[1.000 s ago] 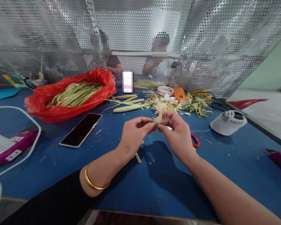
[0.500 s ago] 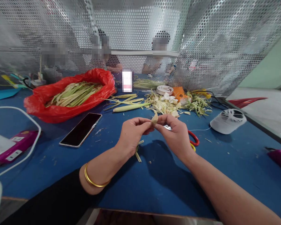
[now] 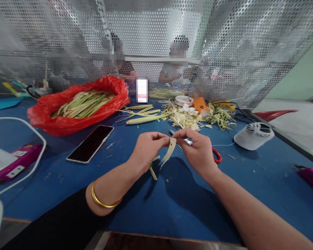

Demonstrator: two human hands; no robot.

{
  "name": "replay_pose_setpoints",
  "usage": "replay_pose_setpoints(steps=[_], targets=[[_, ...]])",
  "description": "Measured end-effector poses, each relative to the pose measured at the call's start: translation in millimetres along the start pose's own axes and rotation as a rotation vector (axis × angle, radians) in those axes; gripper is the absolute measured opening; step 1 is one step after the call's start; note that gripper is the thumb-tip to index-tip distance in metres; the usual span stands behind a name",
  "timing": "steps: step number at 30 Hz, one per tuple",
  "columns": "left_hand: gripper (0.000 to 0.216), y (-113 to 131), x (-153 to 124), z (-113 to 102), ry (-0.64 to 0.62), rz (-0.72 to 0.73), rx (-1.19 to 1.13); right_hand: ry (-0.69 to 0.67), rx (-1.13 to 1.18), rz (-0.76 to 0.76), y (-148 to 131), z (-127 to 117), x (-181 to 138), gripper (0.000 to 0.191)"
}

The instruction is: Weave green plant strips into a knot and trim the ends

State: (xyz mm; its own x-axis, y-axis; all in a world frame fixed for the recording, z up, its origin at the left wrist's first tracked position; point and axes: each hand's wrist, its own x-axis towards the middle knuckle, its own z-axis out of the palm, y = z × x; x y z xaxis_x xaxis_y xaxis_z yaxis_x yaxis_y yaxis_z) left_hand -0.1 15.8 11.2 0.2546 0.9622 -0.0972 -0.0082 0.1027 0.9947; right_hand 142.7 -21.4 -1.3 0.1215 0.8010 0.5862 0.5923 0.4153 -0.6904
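Where a moment ago the pale strip (image 3: 169, 152) was a short stub sticking up between my fingertips, it is now hanging down long and curling from that same pinch, just above the table (image 3: 67, 187).

My left hand (image 3: 147, 149), with a gold bangle (image 3: 101, 203) on its wrist, is closing thumb and forefinger on the strip's top end. My right hand (image 3: 198, 149) is pinching the same end from the other side. I am holding it up off the table so that the loose length is dangling free. A short scrap (image 3: 153, 172) is lying under my left hand.

Red-handled scissors (image 3: 217, 157) are poking out behind my right hand. I cannot tell whether I am gripping them or they are just lying there, since my hand is covering the middle.

Farther out, a phone (image 3: 90, 143) is lying face up to my left, within easy reach, and a small white fan (image 3: 254, 135) is sitting to my right. A pink gadget (image 3: 15, 163) is showing at the left edge, partly cut off.

Beyond those, a red bag (image 3: 39, 118) is holding green stalks (image 3: 83, 103), and a heap of trimmings (image 3: 182, 118) is piling up beside it. Behind the mesh screen (image 3: 237, 52), other people are sitting, too blurred to make out.
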Motion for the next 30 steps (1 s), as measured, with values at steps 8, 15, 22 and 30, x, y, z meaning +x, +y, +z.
replay_pose_setpoints(steps=[8, 15, 22, 30], targets=[[0.012, 0.9, -1.6, 0.0, -0.024, -0.098, -0.081, -0.026, -0.020, -0.014, -2.7, -0.8, -1.3, 0.009], [0.011, 0.2, -1.9, 2.5, -0.069, -0.040, -0.149, -0.060, 0.197, 0.255, 0.2, 1.4, 1.2, 0.008], [0.009, -0.2, -2.5, 1.0, -0.062, 0.221, 0.107, -0.047, 0.302, 0.321, 3.6, 4.3, 0.2, 0.017], [0.012, 5.7, -3.7, -2.5, -0.065, 0.286, 0.318, -0.033, 0.228, 0.203, 3.7, 2.4, 1.2, 0.011]])
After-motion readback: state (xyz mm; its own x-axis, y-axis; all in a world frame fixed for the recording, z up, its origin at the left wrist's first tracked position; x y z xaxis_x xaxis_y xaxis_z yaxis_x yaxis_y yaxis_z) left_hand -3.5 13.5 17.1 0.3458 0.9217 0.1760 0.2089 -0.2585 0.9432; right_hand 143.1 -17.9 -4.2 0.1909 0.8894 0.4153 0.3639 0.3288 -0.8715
